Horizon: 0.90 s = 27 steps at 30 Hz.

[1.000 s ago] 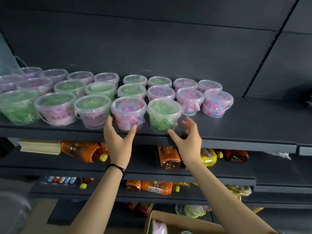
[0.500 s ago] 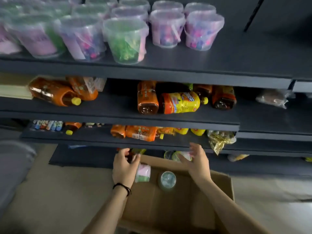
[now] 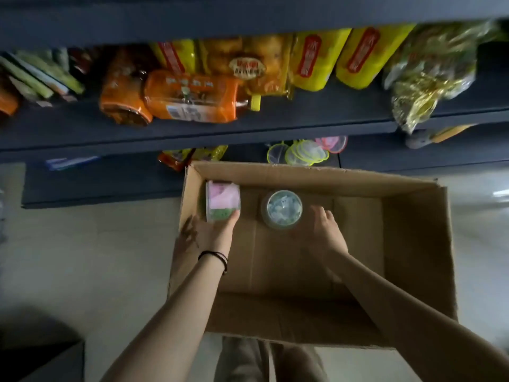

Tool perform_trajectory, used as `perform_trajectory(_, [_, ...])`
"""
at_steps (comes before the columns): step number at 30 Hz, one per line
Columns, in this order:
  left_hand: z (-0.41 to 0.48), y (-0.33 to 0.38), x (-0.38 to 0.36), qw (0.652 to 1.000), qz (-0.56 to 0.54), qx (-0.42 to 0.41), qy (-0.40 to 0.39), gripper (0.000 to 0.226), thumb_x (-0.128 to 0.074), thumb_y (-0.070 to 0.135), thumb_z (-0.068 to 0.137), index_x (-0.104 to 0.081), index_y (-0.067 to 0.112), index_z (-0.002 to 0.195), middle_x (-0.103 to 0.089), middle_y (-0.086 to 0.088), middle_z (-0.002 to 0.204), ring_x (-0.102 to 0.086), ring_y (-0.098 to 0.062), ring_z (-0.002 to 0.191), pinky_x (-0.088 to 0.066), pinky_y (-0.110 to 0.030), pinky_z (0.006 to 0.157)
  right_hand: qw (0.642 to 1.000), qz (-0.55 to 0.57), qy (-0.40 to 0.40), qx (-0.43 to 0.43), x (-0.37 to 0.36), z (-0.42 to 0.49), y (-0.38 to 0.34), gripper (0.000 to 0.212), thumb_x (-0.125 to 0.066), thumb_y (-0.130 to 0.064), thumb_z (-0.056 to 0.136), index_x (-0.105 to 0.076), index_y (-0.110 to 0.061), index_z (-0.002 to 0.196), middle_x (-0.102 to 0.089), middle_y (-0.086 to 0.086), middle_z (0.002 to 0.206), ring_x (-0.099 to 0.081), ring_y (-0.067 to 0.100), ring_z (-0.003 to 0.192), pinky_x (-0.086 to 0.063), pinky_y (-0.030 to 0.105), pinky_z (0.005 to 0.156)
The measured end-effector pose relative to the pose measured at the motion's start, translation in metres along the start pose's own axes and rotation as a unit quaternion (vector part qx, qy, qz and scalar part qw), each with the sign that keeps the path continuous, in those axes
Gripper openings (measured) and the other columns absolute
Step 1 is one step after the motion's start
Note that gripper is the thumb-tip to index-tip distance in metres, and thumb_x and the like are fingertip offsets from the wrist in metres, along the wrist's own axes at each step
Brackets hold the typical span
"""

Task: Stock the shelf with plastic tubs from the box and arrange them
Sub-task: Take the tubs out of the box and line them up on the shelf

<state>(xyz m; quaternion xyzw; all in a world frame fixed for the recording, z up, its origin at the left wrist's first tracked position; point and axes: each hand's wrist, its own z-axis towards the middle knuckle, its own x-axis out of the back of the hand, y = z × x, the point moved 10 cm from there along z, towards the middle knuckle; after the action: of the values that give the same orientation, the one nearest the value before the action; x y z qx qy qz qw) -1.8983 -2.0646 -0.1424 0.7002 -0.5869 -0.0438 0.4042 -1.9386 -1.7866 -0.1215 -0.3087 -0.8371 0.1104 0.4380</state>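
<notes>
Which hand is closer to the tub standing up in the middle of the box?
The right hand. It is just right of the upright tub. The left hand is farther left, holding the pink-labelled tub lying on its side.

Box (image 3: 413, 244): plain brown cardboard. Pink-labelled tub (image 3: 222, 201): clear wall, pale pink label, green contents showing at one end. Second tub (image 3: 281, 209): clear lid over pale green-white contents. Wristband (image 3: 213, 256): black. Shelves (image 3: 192, 133): dark blue-grey. Bottles (image 3: 190, 97): orange labels, one yellow cap. Packets (image 3: 314, 62): yellow with red label panels. Foil bag (image 3: 424, 86): gold, glittering. Round plastic items (image 3: 305, 154): clear, neon yellow-green rims; one pink-rimmed. Floor (image 3: 96, 244): pale beige.
</notes>
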Motion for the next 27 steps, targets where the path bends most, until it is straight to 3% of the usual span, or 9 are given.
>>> perform_trajectory(2, [0.014, -0.020, -0.010, 0.998, -0.042, 0.050, 0.010, 0.116, -0.079, 0.055, 0.067, -0.014, 0.013, 0.153, -0.025, -0.009, 0.157, -0.027, -0.029, 0.142, -0.026, -0.038, 0.110, 1.000, 0.003, -0.005, -0.015, -0.022, 0.020, 0.006, 0.089, -0.079, -0.051, 0.065, -0.037, -0.019, 0.137, -0.045, 0.006, 0.131, -0.045, 0.025, 0.119, -0.045, 0.041, 0.093])
perform_trajectory(4, [0.028, -0.029, -0.023, 0.993, -0.082, 0.083, -0.012, 0.116, -0.075, 0.060, 0.066, -0.015, 0.013, 0.153, -0.021, -0.011, 0.158, -0.023, -0.031, 0.144, -0.024, -0.043, 0.113, 0.999, 0.021, 0.002, -0.027, -0.039, 0.038, 0.008, 0.098, -0.082, -0.050, 0.062, -0.032, -0.021, 0.141, -0.041, 0.007, 0.134, -0.043, 0.027, 0.122, -0.044, 0.046, 0.096])
perform_trajectory(6, [0.040, -0.037, -0.031, 0.987, -0.112, 0.117, 0.020, 0.108, -0.069, 0.062, 0.071, -0.017, 0.015, 0.153, -0.019, -0.010, 0.159, -0.020, -0.031, 0.145, -0.024, -0.048, 0.116, 0.998, 0.046, 0.020, -0.039, -0.050, 0.053, 0.007, 0.109, -0.082, -0.053, 0.059, -0.022, -0.026, 0.146, -0.034, 0.007, 0.138, -0.039, 0.030, 0.127, -0.043, 0.049, 0.099])
perform_trajectory(9, [0.046, -0.039, -0.033, 0.981, -0.126, 0.114, 0.096, 0.108, -0.076, 0.057, 0.071, -0.016, 0.019, 0.151, -0.023, -0.006, 0.156, -0.029, -0.024, 0.140, -0.029, -0.035, 0.106, 0.995, 0.056, 0.055, -0.068, -0.063, 0.071, 0.002, 0.114, -0.077, -0.062, 0.058, -0.015, -0.029, 0.148, -0.031, 0.005, 0.139, -0.035, 0.029, 0.130, -0.041, 0.049, 0.102])
perform_trajectory(13, [0.053, -0.037, -0.038, 0.977, -0.098, 0.122, 0.147, 0.104, -0.073, 0.058, 0.074, -0.016, 0.016, 0.150, -0.031, -0.010, 0.151, -0.041, -0.031, 0.131, -0.039, -0.042, 0.102, 0.989, 0.026, 0.103, -0.103, -0.070, 0.081, -0.005, 0.101, -0.077, -0.058, 0.063, -0.028, -0.018, 0.141, -0.037, 0.010, 0.135, -0.037, 0.034, 0.125, -0.040, 0.046, 0.100])
perform_trajectory(17, [0.052, -0.040, -0.037, 0.977, -0.092, 0.095, 0.168, 0.098, -0.078, 0.052, 0.072, -0.022, 0.018, 0.144, -0.036, -0.012, 0.145, -0.050, -0.031, 0.120, -0.047, -0.040, 0.090, 0.975, 0.151, 0.155, -0.055, -0.067, 0.064, -0.004, 0.090, -0.082, -0.046, 0.064, -0.038, -0.012, 0.134, -0.041, 0.009, 0.128, -0.040, 0.031, 0.121, -0.037, 0.040, 0.101])
perform_trajectory(20, [0.050, -0.043, -0.041, 0.988, -0.072, 0.053, 0.122, 0.101, -0.088, 0.039, 0.063, -0.027, 0.022, 0.141, -0.039, -0.012, 0.142, -0.051, -0.029, 0.119, -0.051, -0.039, 0.093, 0.957, 0.208, 0.203, 0.004, -0.057, 0.039, 0.002, 0.088, -0.084, -0.041, 0.065, -0.038, -0.014, 0.135, -0.043, 0.003, 0.129, -0.042, 0.021, 0.123, -0.042, 0.040, 0.101])
perform_trajectory(23, [0.049, -0.045, -0.047, 0.997, -0.064, 0.004, 0.043, 0.110, -0.093, 0.020, 0.057, -0.027, 0.024, 0.144, -0.035, -0.009, 0.146, -0.047, -0.023, 0.125, -0.047, -0.019, 0.084, 0.957, 0.193, 0.216, -0.022, -0.058, 0.023, 0.028, 0.090, -0.083, -0.044, 0.066, -0.032, -0.024, 0.138, -0.042, -0.004, 0.134, -0.038, 0.017, 0.125, -0.044, 0.040, 0.098])
perform_trajectory(27, [0.047, -0.058, -0.052, 0.999, -0.041, -0.013, -0.018, 0.118, -0.092, 0.008, 0.057, -0.021, 0.021, 0.150, -0.031, -0.005, 0.150, -0.041, -0.018, 0.132, -0.038, -0.027, 0.105, 0.970, 0.159, 0.183, 0.001, -0.070, 0.004, 0.047, 0.093, -0.087, -0.037, 0.063, -0.026, -0.021, 0.132, -0.032, -0.004, 0.122, -0.042, 0.011, 0.111, -0.057, 0.037, 0.074])
